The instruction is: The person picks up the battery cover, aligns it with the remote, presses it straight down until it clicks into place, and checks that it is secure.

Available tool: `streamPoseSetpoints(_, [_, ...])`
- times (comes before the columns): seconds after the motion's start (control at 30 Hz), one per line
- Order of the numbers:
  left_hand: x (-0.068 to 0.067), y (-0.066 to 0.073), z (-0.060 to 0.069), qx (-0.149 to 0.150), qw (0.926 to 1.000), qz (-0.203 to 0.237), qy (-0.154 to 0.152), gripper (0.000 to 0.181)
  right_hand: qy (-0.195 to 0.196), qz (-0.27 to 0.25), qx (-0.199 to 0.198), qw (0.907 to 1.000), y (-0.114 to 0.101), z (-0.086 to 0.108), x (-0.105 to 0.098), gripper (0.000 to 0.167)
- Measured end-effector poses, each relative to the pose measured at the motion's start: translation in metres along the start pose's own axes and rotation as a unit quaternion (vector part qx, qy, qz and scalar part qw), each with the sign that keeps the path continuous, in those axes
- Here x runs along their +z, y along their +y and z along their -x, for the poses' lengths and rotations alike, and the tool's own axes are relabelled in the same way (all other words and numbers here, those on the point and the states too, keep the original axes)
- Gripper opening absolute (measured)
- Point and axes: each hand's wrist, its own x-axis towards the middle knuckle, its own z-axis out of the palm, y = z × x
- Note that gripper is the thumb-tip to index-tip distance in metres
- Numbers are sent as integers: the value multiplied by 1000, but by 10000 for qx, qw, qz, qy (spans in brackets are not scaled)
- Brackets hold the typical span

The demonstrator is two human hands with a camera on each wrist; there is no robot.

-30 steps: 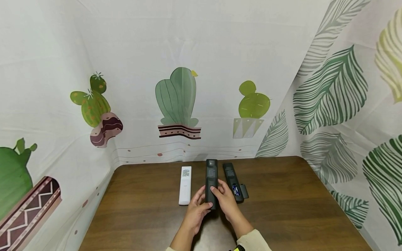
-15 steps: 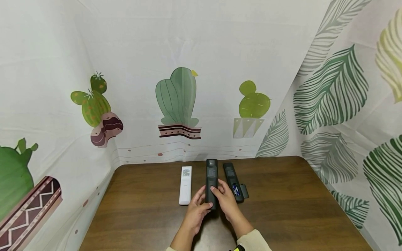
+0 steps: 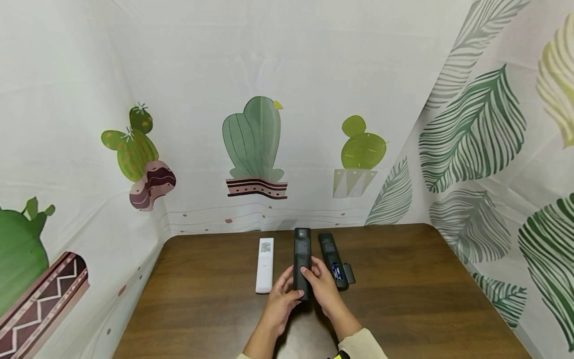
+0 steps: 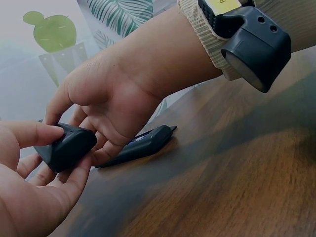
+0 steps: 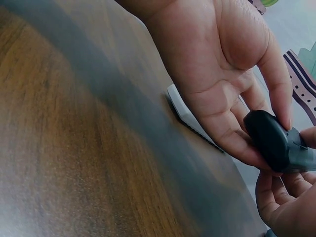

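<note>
Both hands hold a black remote control (image 3: 302, 249) back side up, over the middle of the table. My left hand (image 3: 281, 301) grips its lower left side, the thumb lying on the near end. On the right, my right hand (image 3: 324, 286) holds the same remote, its thumb pressing on the back around the lower half. In the left wrist view the near end of the remote (image 4: 74, 150) shows between the fingers of both hands. The right wrist view also shows this black end (image 5: 271, 140), held off the table. The remote's front is hidden.
A white remote (image 3: 264, 267) lies face down left of the hands. To the right lies a second black remote (image 3: 333, 259), its battery compartment uncovered with blue batteries (image 3: 337, 271) inside. Beside it is a loose battery cover (image 3: 349, 273). Printed cloth hangs behind the wooden table (image 3: 197, 289).
</note>
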Motion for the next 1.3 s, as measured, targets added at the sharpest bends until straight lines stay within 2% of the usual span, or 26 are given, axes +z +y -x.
streamPoseSetpoints(0.73, [1, 0, 0, -15, 10000, -24, 16, 79, 16, 21, -82, 10000, 1, 0, 0, 56])
streamPoseSetpoints(1.3, [0, -1, 0, -16, 10000, -10, 9, 78, 21, 37, 37, 10000, 3, 1, -2, 58])
